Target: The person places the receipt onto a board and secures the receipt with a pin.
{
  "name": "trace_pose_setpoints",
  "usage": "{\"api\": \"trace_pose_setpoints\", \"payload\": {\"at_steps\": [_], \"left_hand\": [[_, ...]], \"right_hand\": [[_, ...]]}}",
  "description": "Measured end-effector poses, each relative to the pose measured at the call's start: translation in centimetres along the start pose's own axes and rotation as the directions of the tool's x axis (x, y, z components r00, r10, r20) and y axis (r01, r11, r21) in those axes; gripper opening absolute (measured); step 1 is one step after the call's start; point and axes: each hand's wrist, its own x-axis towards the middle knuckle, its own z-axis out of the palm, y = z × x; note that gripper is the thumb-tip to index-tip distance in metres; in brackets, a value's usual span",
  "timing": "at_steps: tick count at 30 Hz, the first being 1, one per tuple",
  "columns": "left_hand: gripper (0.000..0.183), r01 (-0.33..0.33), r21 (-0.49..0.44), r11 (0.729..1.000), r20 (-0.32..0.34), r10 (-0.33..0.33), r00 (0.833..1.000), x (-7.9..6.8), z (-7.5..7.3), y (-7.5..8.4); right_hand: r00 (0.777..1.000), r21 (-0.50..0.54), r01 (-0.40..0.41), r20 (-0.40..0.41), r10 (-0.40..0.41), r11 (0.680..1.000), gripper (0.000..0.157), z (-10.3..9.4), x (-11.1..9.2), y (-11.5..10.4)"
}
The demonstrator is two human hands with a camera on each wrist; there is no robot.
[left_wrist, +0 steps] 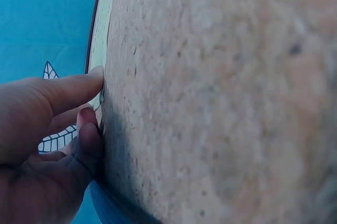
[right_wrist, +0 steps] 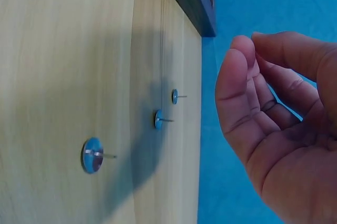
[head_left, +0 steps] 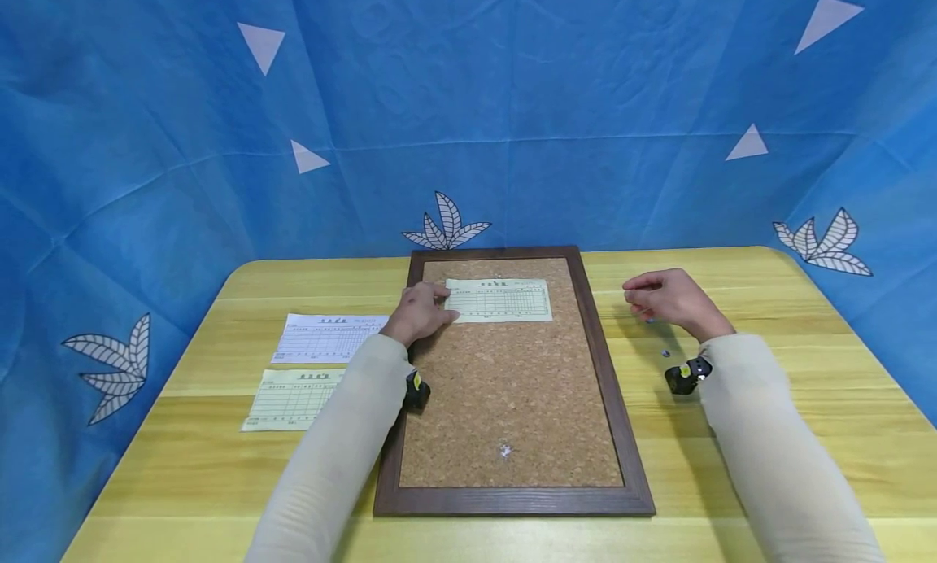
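Note:
My left hand (head_left: 420, 309) rests at the left edge of a pale green printed slip (head_left: 499, 301), its spread thumb and fingertips pressing the paper. That slip lies across the upper part of a cork board (head_left: 512, 392) with a dark brown frame. Beyond the board's right edge, my right hand (head_left: 672, 296) hovers over the table, thumb and fingertips drawn together. Whether anything small sits between them is hidden. Below the hand, thumbtacks lie point up; the right wrist view shows a near thumbtack (right_wrist: 92, 155), a middle thumbtack (right_wrist: 158, 119) and a far thumbtack (right_wrist: 175, 96).
Left of the board lie a white printed slip (head_left: 329, 338) and another pale green slip (head_left: 289, 400), partly covered by my left sleeve. A pale worn spot (head_left: 506, 451) marks the lower cork. Blue cloth (head_left: 512, 99) hangs behind the wooden table (head_left: 820, 433).

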Motion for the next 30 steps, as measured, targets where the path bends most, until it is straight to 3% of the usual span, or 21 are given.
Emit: {"api": "trace_pose_setpoints", "payload": {"at_steps": [10,30], "left_hand": [[0.050,0.026,-0.011,1.000,-0.008,-0.026,1.000,0.0,0.1,0.0],[0.050,-0.012,-0.009,1.000,0.008,0.012,1.000,-0.1,0.0,-0.2]], "right_hand": [[1.000,0.024,-0.006,-0.017,0.007,1.000,0.042,-0.6,0.3,1.0],[0.998,0.002,-0.049,-0.051,0.049,0.999,0.040,-0.5,0.9,2.5]]}}
